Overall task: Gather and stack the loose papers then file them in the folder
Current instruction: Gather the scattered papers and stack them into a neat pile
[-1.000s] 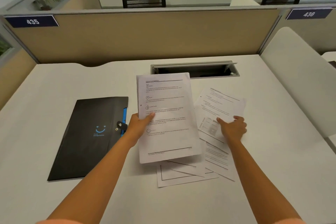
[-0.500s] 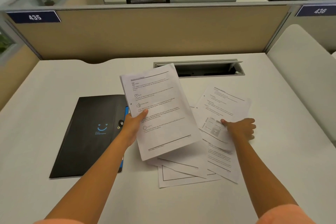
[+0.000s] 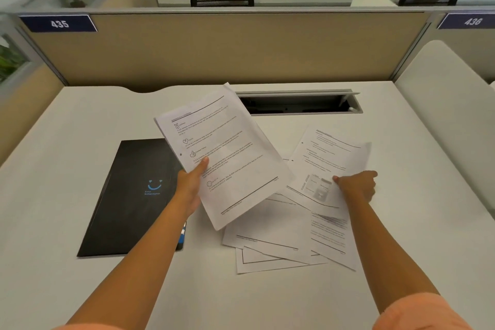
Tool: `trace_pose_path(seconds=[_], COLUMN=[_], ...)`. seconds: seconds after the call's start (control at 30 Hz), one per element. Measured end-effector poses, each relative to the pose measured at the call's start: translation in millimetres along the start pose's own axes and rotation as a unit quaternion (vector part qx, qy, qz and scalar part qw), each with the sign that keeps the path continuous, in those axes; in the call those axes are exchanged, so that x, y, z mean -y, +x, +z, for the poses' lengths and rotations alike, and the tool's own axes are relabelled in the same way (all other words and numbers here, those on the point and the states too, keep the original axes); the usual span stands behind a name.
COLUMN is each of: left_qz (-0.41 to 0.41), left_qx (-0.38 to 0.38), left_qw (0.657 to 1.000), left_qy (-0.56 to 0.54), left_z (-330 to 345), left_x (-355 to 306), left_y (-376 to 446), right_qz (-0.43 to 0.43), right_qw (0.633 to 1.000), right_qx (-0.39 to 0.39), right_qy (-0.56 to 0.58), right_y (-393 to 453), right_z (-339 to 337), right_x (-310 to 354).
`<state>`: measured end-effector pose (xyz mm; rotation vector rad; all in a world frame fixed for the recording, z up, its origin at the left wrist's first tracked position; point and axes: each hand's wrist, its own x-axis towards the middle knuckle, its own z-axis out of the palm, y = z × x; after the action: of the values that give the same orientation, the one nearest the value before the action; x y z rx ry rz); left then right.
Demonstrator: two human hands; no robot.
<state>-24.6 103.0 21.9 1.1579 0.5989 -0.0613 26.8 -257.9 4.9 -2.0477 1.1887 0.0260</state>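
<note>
Paper gathering is going on at a white desk (image 3: 80, 195). The left hand (image 3: 188, 186) is pinching a printed sheet (image 3: 222, 153) at its left edge, thumb on top and the other fingers hidden below, and is keeping it raised and tilted above the desk. I judge this sheet is serving as the start of the stack, held up so the next one can go onto it.

The right hand (image 3: 357, 186) is closing its thumb and fingers on the right edge of a second sheet (image 3: 328, 166), and this sheet is curling up a little at the far corner, so it seems to be coming off the pile. The other loose papers (image 3: 278, 246) are lying fanned and overlapping on the desk between the two forearms, not yet squared.

The black folder (image 3: 128, 195) is lying shut just left of the papers, under the left wrist, probably placed there to be in easy reach for filing.

Behind the desk a beige partition (image 3: 227, 51) is standing, with number plates 435 and 436, and a cable slot (image 3: 297, 103) is opening in the desk near it. Dark chairs and plants are showing beyond.
</note>
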Motion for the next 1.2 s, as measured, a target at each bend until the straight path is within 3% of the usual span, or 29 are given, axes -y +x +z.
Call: trace_pose_path(seconds=[0.13, 0.3, 0.53, 0.8, 1.2], left_qz=[0.01, 0.007, 0.0, 0.012, 0.008], left_qx=[-0.01, -0.021, -0.015, -0.026, -0.016], left_qw=[1.0, 0.999, 0.999, 0.998, 0.998], left_qy=[-0.01, -0.04, -0.053, -0.064, -0.057], left_z=[-5, -8, -6, -7, -12], left_x=[-2, -1, -2, -7, 0], left_y=[-6, -11, -10, -13, -20], right_qz=[-0.041, -0.087, -0.118, -0.145, -0.193], right_qw=[0.999, 0.992, 0.981, 0.98, 0.976], right_qx=[-0.025, -0.027, 0.05, 0.117, 0.071], right_qy=[0.007, 0.092, 0.144, 0.072, -0.078], right_y=[1, -1, -32, -81, -103], right_z=[-2, -10, 0, 34, 45], right_x=[-8, -18, -34, -53, -59])
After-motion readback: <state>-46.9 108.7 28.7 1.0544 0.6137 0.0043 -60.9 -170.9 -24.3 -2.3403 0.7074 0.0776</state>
